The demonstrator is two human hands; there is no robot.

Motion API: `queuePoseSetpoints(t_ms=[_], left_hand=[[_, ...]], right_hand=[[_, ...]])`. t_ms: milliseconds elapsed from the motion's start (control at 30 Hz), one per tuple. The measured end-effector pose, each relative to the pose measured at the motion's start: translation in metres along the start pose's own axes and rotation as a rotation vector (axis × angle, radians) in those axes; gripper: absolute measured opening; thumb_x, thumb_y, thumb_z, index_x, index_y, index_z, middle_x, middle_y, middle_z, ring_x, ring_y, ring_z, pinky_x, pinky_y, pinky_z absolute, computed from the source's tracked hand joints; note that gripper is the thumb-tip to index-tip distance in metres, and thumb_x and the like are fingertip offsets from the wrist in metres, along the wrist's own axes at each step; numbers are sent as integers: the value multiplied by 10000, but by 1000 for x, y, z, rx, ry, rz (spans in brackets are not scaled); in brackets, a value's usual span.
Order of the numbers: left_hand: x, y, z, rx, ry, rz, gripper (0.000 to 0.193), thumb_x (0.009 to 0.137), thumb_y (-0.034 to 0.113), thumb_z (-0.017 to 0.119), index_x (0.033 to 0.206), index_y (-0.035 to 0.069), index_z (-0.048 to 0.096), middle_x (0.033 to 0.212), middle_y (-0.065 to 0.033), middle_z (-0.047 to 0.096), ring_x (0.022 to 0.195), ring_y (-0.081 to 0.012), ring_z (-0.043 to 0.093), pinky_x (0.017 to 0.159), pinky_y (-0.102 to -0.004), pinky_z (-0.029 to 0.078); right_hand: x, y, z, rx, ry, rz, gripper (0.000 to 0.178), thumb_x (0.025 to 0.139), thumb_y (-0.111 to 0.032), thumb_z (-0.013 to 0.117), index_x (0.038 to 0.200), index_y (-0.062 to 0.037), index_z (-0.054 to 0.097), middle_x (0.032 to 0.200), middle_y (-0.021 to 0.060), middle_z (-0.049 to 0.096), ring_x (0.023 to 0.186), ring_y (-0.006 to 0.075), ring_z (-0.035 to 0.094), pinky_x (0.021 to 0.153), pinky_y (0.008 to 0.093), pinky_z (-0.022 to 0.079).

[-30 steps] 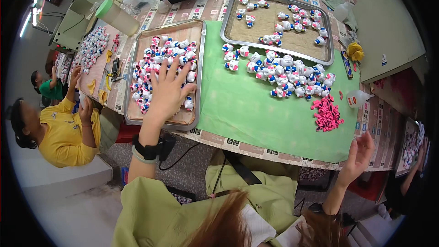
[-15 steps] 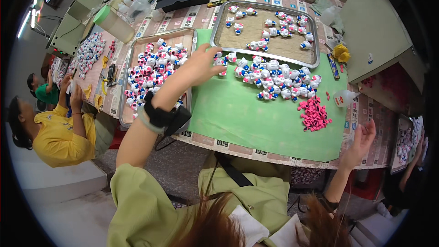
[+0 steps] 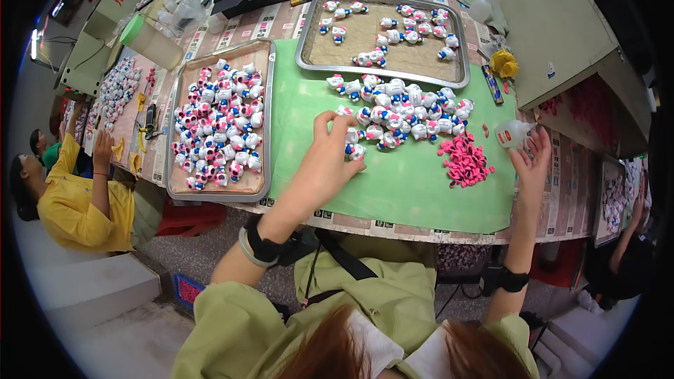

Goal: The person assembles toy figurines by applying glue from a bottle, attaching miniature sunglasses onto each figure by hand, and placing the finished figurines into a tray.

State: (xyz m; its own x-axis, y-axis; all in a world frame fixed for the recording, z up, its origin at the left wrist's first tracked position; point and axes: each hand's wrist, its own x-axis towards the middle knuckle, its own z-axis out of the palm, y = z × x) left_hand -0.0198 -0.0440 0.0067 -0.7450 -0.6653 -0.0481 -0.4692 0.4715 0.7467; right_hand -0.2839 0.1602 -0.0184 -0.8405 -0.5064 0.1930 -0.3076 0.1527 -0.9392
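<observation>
Dozens of small white figurines (image 3: 404, 112) lie heaped at centre frame on the green mat (image 3: 393, 182). Left hand (image 3: 328, 158) reaches into the heap's near edge, fingers curled over one figurine (image 3: 355, 150); whether it is grasped cannot be told. Right hand (image 3: 531, 161), right of frame, is spread, released, beside a small clear bottle (image 3: 511, 133). Pink pieces (image 3: 463, 160) sit between them, within reach. Left tray (image 3: 217, 126) holds sorted figurines; upper tray (image 3: 382, 35) holds few.
</observation>
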Motion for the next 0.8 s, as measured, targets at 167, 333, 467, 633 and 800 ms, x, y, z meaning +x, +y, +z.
queuePoseSetpoints(t_ms=[167,333,467,633,800], left_hand=[[-12,-13,18,63,192,121,347,645,65,653,932,25,464,941,-124,453,800,-293,494,687,-353,416],[-18,-5,24,108,281,84,303,652,76,651,898,33,479,826,-85,486,739,-263,489,631,-325,410],[-30,9,15,-518,133,-203,368,704,60,620,1040,46,470,810,-36,502,684,-125,482,611,-247,396],[-43,19,28,-1393,-172,-401,404,799,38,516,1178,13,379,991,-55,481,783,-94,491,708,-217,402],[-47,24,37,-1452,-172,-393,381,809,21,472,1175,-3,370,1137,-101,445,941,-161,518,767,-242,432]], right_hand=[[19,4,3,9,-208,81,416,764,-81,555,1144,-15,400,1057,94,482,957,147,471,817,247,361],[17,5,3,-8,-159,70,272,784,-97,539,1017,33,486,938,54,549,853,97,506,757,227,381],[-18,-33,4,65,-65,56,301,802,-107,511,1055,48,456,950,65,549,871,134,522,768,249,397],[-73,-69,19,706,-305,378,373,785,-99,484,1119,44,399,934,122,547,881,241,551,732,334,459],[-103,-79,39,588,-313,418,384,711,-101,569,1039,46,434,900,117,540,812,180,545,706,275,446]])
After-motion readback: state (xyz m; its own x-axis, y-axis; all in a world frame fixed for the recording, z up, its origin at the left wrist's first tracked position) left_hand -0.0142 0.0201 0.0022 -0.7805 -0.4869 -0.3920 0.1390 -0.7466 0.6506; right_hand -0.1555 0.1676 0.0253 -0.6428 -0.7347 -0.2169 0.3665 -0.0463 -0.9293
